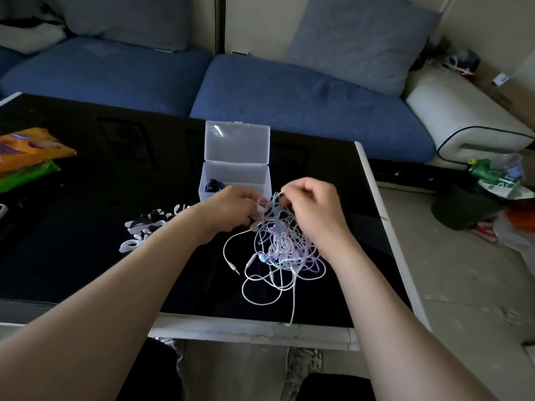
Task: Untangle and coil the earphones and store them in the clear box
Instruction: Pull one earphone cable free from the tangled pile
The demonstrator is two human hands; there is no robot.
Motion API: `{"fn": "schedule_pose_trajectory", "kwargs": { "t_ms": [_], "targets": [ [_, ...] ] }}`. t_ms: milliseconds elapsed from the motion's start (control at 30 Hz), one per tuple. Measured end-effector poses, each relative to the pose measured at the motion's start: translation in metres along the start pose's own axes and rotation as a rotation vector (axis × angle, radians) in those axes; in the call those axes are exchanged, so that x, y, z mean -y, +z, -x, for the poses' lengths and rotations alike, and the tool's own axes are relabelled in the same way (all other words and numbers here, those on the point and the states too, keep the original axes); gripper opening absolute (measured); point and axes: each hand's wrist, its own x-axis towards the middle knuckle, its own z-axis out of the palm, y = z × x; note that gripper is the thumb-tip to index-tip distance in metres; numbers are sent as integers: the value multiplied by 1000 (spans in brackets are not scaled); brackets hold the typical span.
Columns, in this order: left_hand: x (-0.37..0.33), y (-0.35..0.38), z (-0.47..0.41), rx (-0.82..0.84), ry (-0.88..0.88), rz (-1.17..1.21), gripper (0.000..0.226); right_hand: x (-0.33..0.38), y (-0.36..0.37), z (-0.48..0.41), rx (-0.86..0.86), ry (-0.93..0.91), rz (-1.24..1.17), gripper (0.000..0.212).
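Over the table [86, 270], left hand [231, 208] and right hand [311, 208] both pinch the earphones [278, 250] tangle; still untangling, next tease one cord free for the open box [236, 178].

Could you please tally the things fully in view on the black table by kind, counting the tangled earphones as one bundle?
Clear box: 1
Tangled earphone bundle: 1
Dark item inside the box: 1
Packets: 2 (orange packet, green packet)
Pile of white pieces: 1
Total: 6

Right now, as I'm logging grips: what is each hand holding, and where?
The left hand and right hand both pinch the tangled earphones at the bundle's top strands.
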Motion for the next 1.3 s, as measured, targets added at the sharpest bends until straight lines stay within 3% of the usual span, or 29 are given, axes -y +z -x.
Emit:
{"fn": "schedule_pose_trajectory", "kwargs": {
  "t_ms": [233, 433, 567, 767, 900, 1033, 1167, 1300],
  "targets": [
    [-18, 8, -15, -252, 93, 352, 24, 7, 7, -13, -207, -14, -258, 21],
    [-25, 15, -20, -167, 61, 590, 15, 21, 3, -13, -256, 97, -500, 32],
    [-29, 14, -18, -129, 80, 531, 19, 24, 3, -16, -237, 183, -609, 38],
    [-22, 8, -6, 90, 157, 271, 30, 30, -1, -15, -170, 251, -638, 32],
    [-29, 7, -1, 156, 95, 324, 28, 25, -1, -18, -214, 267, -655, 33],
    [-27, 6, -3, 185, 146, 366, 49, 22, -5, -21, -276, 296, -720, 34],
    [-27, 12, -2, 162, 252, 235, 25, 25, -6, -21, -276, 305, -800, 22],
    [-20, 16, -11, -5, 320, 185, 12, 26, -4, -21, -241, 306, -844, 20]
  ]
}}
